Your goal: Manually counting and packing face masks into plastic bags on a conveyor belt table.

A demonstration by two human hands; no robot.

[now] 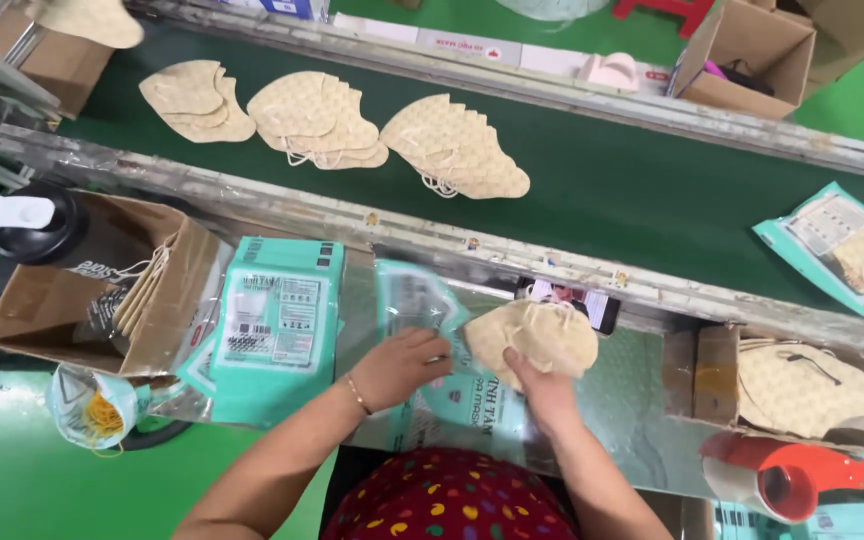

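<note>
Item one, my left hand (pixel 407 362): fingers curled and pinching the open mouth of a teal-and-clear pouch (pixel 430 330) that lies flat on the tabletop (pixel 642 400), directly in front of me. Item two, my right hand (pixel 544 385): gripping from below a small stack of beige folded masks (pixel 532 335), held just at the pouch mouth and touching it; whether the stack edge is inside yet I cannot tell. Item three: a pile of matching teal pouches (pixel 277 325) just left of my left hand, beside an open cardboard box (pixel 102 300) with more masks standing on edge. Item four: another box of beige masks (pixel 812 390) to my right, with a red-orange tape dispenser (pixel 792 478) near it. Item five: a green conveyor belt (pixel 632 190) beyond the tabletop, carrying three fanned mask bundles (pixel 337 125) and filled pouches (pixel 842 245) at the far right. Risks, as I judge them: the pouch mouth looks narrow against the stack, so a mask corner or ear loop could catch on the film and fold or spill; a weak pinch by my left hand could let the slick pouch slide on the tabletop; the stack could fan apart in my right hand if the grip slackens.
</note>
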